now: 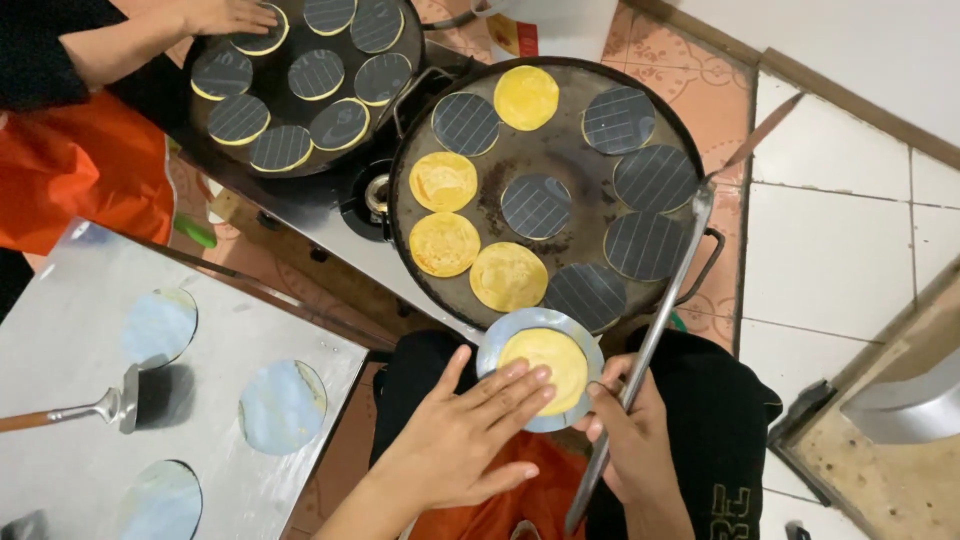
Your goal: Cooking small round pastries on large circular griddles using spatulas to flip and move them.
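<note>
My left hand point(470, 425) lies flat with its fingertips on a yellow pancake point(548, 365) that rests on a round metal disc point(500, 345). My right hand point(630, 435) supports the disc's right edge and grips a long metal spatula point(660, 310), whose blade reaches up over the rim of the large round griddle point(545, 150). On the griddle lie several yellow pancakes point(443, 182) and several round grey striped discs point(655, 178).
Another person's hand point(225, 15) touches a disc on a second griddle point(300, 80) at the upper left. A steel table point(90, 340) at the left carries round discs and a small scraper point(110, 405). Tiled floor lies to the right.
</note>
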